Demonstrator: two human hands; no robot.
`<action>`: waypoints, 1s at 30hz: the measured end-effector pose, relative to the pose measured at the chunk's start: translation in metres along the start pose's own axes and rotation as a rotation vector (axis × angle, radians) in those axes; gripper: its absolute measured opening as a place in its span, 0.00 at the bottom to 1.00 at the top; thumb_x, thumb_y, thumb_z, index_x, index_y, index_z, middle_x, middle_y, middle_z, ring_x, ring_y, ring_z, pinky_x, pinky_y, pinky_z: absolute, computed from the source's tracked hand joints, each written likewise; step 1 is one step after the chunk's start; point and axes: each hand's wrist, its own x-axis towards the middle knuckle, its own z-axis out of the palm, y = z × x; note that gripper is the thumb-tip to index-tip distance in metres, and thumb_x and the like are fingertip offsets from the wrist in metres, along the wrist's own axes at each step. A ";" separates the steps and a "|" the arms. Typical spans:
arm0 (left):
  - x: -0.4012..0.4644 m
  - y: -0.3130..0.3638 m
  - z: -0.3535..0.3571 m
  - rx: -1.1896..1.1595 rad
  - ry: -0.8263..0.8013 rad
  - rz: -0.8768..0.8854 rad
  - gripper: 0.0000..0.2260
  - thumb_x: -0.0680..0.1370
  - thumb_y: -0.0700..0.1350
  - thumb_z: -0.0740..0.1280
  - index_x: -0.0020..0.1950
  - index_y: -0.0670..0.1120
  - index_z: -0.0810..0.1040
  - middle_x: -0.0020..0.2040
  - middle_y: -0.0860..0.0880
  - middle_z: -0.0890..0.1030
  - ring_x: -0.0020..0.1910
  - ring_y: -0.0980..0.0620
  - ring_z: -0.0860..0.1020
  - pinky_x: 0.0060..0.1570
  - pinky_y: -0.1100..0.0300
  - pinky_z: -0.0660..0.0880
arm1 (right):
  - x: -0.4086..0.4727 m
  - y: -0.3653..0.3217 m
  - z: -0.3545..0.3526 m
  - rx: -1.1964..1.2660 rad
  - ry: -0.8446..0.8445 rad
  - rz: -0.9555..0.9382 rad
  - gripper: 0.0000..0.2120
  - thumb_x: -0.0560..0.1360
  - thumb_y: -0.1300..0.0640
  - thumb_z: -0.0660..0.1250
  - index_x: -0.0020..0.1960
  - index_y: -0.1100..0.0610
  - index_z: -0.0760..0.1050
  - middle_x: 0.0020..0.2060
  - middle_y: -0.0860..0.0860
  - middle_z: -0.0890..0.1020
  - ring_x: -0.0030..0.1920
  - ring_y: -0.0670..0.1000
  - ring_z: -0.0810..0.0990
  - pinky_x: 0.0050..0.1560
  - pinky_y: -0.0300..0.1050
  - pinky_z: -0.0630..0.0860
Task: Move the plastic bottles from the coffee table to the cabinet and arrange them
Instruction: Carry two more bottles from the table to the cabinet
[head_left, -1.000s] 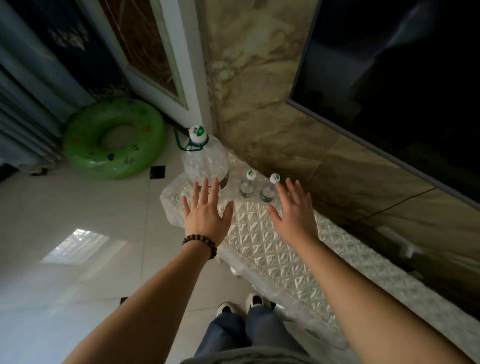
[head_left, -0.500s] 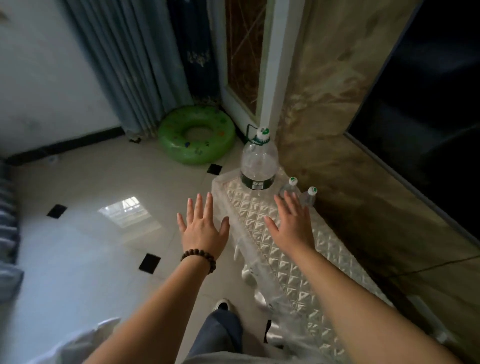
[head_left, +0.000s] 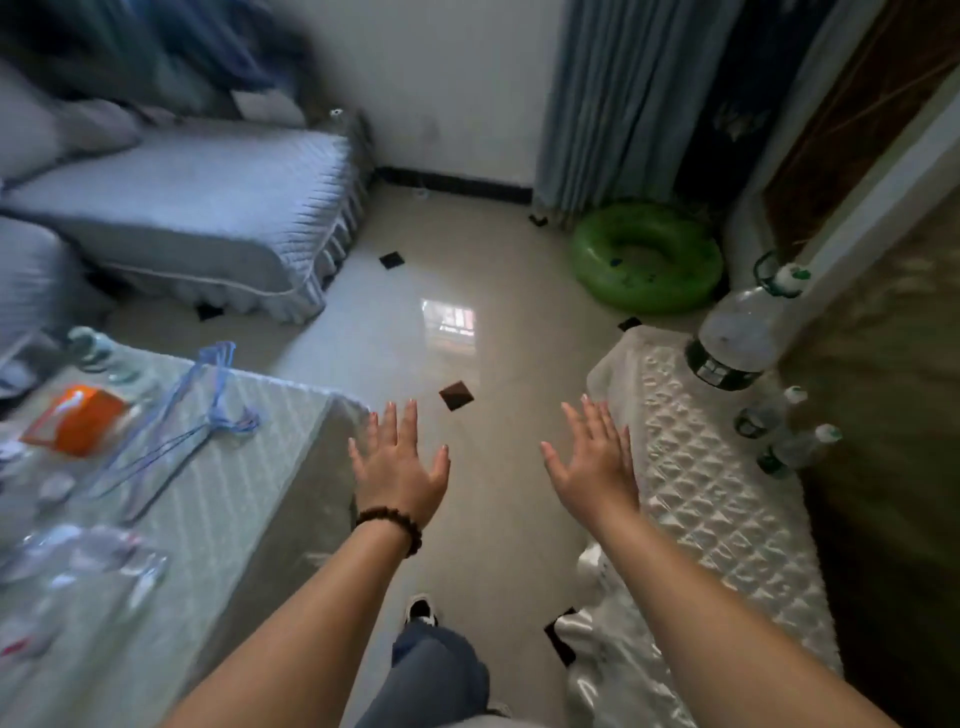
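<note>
Left hand (head_left: 399, 470), right hand (head_left: 595, 467) spread wide, empty; blurred bottles (head_left: 78, 561), apparently plastic, on coffee table (head_left: 249, 499) well left.

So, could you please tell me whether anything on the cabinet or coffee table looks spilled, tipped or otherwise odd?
Nothing looks spilled. On the white quilted cabinet top, the large clear jug and two small clear plastic bottles stand upright. The only oddity is blue wire hangers lying loose on the coffee table. Both hands are empty.

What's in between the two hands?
Nothing is held there. In the head view, only bare shiny floor with one dark diamond tile shows between the open left hand and the open right hand.
</note>
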 end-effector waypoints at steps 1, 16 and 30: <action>-0.006 -0.018 -0.006 -0.007 0.023 -0.045 0.32 0.78 0.59 0.56 0.78 0.53 0.48 0.79 0.50 0.50 0.77 0.49 0.45 0.74 0.45 0.43 | -0.001 -0.018 0.006 -0.001 -0.024 -0.045 0.30 0.79 0.42 0.55 0.77 0.50 0.53 0.78 0.51 0.50 0.78 0.50 0.44 0.75 0.50 0.38; -0.130 -0.286 -0.088 -0.094 0.324 -0.724 0.32 0.76 0.56 0.61 0.77 0.50 0.54 0.77 0.48 0.57 0.77 0.48 0.51 0.73 0.44 0.49 | -0.059 -0.298 0.131 -0.018 -0.327 -0.690 0.30 0.76 0.47 0.62 0.75 0.52 0.59 0.77 0.52 0.54 0.78 0.52 0.48 0.76 0.53 0.43; -0.201 -0.501 -0.121 -0.108 0.300 -0.944 0.31 0.78 0.58 0.58 0.78 0.51 0.51 0.78 0.48 0.54 0.77 0.49 0.48 0.74 0.45 0.46 | -0.122 -0.493 0.251 -0.077 -0.423 -0.783 0.29 0.79 0.44 0.56 0.76 0.51 0.56 0.78 0.51 0.52 0.78 0.50 0.45 0.76 0.51 0.42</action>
